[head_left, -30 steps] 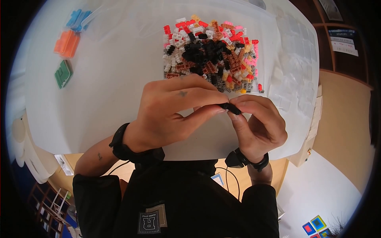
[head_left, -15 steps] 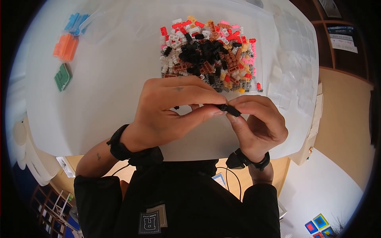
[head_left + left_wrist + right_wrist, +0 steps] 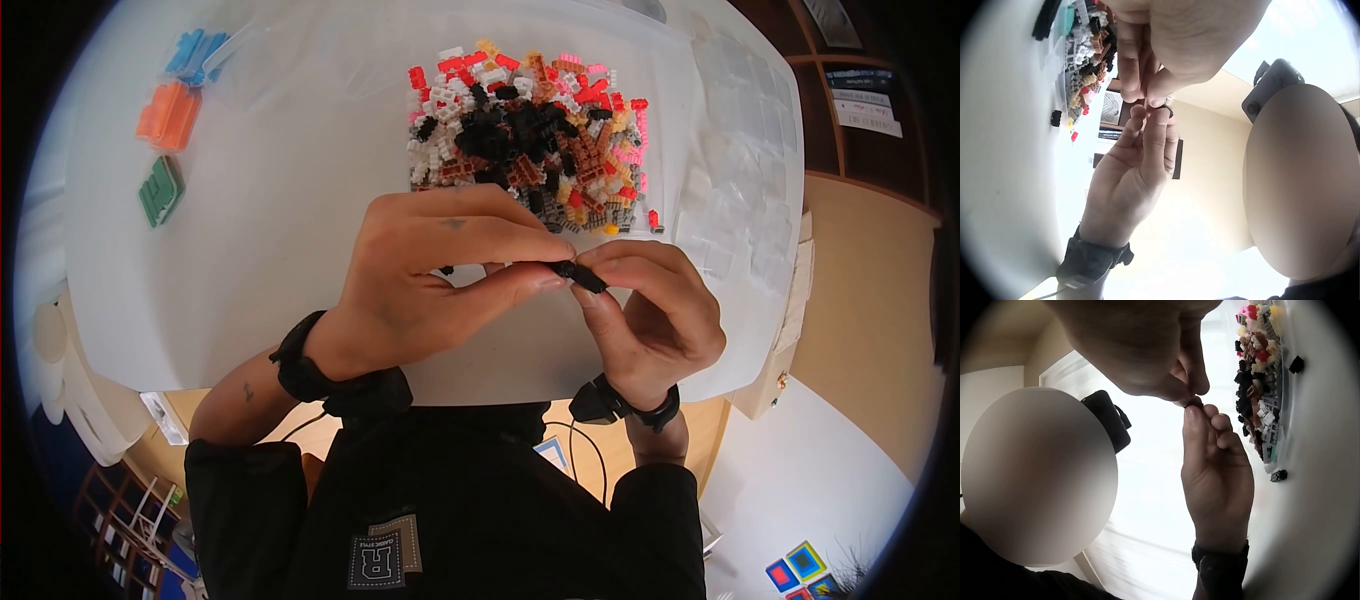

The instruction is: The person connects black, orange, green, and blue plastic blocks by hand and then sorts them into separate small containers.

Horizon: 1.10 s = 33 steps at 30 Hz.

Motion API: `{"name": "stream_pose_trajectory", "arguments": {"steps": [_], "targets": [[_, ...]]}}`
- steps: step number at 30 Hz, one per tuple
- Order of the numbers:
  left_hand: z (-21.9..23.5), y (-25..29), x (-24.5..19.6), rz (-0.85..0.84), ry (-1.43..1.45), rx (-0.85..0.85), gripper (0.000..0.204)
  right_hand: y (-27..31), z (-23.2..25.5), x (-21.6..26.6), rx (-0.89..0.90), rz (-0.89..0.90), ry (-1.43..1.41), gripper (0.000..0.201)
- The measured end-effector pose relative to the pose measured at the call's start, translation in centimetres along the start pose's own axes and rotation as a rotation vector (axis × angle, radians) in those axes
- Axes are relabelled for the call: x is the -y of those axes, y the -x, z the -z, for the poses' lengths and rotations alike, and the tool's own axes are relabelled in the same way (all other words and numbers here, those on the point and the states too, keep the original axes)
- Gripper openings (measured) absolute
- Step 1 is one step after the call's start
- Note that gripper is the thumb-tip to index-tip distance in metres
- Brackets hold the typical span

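Note:
Both hands meet over the near part of the table, fingertips almost touching. Between them is a short black strip of small toy bricks (image 3: 590, 279), slanting down to the right. My left hand (image 3: 440, 265) pinches its left end between thumb and forefinger. At the other end, my right hand (image 3: 660, 310) grips it with thumb and fingertips. In the right wrist view the black brick piece (image 3: 1194, 402) shows only as a dark bit among the fingertips. Just beyond the hands lies a heap of small mixed toy bricks (image 3: 525, 135), black ones on top.
A loose black brick (image 3: 1055, 118) and a long black piece (image 3: 1046, 19) lie on the white table (image 3: 270, 230). Blue blocks (image 3: 196, 55), an orange block (image 3: 168, 117) and a green piece (image 3: 161, 190) sit at the left. A clear compartment tray (image 3: 735, 170) is at the right.
Both hands stay nearly in place, still holding the black strip, which has turned slightly in the fingers. A small black piece now shows beside the left hand.

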<state>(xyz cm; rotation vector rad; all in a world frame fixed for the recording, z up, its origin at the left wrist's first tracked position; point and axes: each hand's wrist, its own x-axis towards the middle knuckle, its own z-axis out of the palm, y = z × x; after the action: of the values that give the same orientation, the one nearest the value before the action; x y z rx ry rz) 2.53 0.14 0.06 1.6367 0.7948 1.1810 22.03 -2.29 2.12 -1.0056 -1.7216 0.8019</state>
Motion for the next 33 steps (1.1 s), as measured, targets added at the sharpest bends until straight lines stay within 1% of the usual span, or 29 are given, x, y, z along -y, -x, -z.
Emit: {"name": "stream_pose_trajectory", "arguments": {"steps": [9, 12, 17, 19, 20, 21, 22, 23, 26, 27, 29, 30, 32, 33], "targets": [[0.1, 0.0, 0.1, -0.019, -0.05, 0.027, 0.028, -0.2, -0.1, 0.4, 0.003, -0.02, 0.074, 0.025], [0.0, 0.1, 0.1, -0.018, -0.048, 0.007, 0.028, -0.2, -0.1, 0.3, 0.003, -0.037, 0.069, 0.025], [0.2, -0.1, 0.0, 0.062, -0.022, 0.04, 0.026, -0.6, -0.3, 0.0, -0.022, -0.041, 0.064, 0.025], [0.2, -0.1, 0.2, 0.067, -0.005, 0.044, 0.026, -0.7, -0.3, 0.4, -0.023, -0.155, -0.013, 0.024], [0.2, -0.1, 0.2, 0.072, 0.012, 0.049, 0.026, -0.7, -0.3, 0.4, -0.025, -0.156, -0.015, 0.024], [0.1, 0.0, 0.2, 0.073, 0.012, 0.053, 0.026, -0.7, -0.2, 0.5, -0.016, -0.224, -0.062, 0.024], [0.1, 0.0, 0.1, 0.111, 0.043, 0.058, 0.027, -0.6, -0.1, 0.5, -0.01, -0.292, -0.109, 0.025], [0.0, 0.0, 0.1, 0.15, 0.074, 0.065, 0.028, -0.5, 0.0, 0.4, -0.017, -0.296, -0.109, 0.025], [-0.1, -0.3, -0.5, 0.19, 0.136, 0.099, 0.032, -0.4, 0.1, 0.5, -0.031, -0.387, -0.236, 0.031], [0.0, -0.3, -0.7, 0.193, 0.134, 0.106, 0.032, -0.5, -0.1, 0.6, -0.037, -0.388, -0.239, 0.031], [0.1, -0.1, -1.1, 0.37, 0.284, 0.066, 0.033, -0.7, -0.4, 0.7, -0.078, -0.357, -0.333, 0.033], [0.1, -0.1, -1.0, 0.369, 0.282, 0.068, 0.033, -0.7, -0.4, 0.6, -0.08, -0.356, -0.335, 0.033], [0.0, 0.0, -0.7, 0.355, 0.353, 0.073, 0.033, -0.5, -0.4, 0.4, -0.039, -0.272, -0.212, 0.034], [0.0, 0.0, -0.7, 0.354, 0.353, 0.074, 0.033, -0.5, -0.3, 0.2, -0.041, -0.271, -0.211, 0.034]]}}
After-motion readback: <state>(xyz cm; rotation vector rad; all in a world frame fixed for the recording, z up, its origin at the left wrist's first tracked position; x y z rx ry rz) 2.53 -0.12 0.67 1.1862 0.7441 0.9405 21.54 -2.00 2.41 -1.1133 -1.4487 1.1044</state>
